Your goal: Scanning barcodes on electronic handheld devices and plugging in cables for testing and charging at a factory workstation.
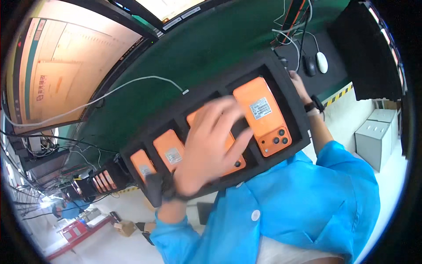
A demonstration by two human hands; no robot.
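A black foam tray (288, 88) with several slots sits at the near edge of a green bench, an orange phone lying back-up in each slot. My left hand (211, 145), blurred, hovers with fingers spread over the second phone from the right (237, 160) and covers most of it. The rightmost phone (263, 116) lies fully in view, with a white label and a camera cluster. Two more orange phones (169, 149) (141, 165) lie to the left. My right hand (300, 88), with a dark watch at the wrist, grips the tray's far right edge.
The green bench mat (202, 48) stretches behind the tray, with a white cable (132, 83) across it. A large monitor (66, 57) stands at the left. Two computer mice (322, 61) lie at the top right. Grey boxes (378, 136) stand on the floor. Another black tray with orange phones (103, 180) is at the lower left.
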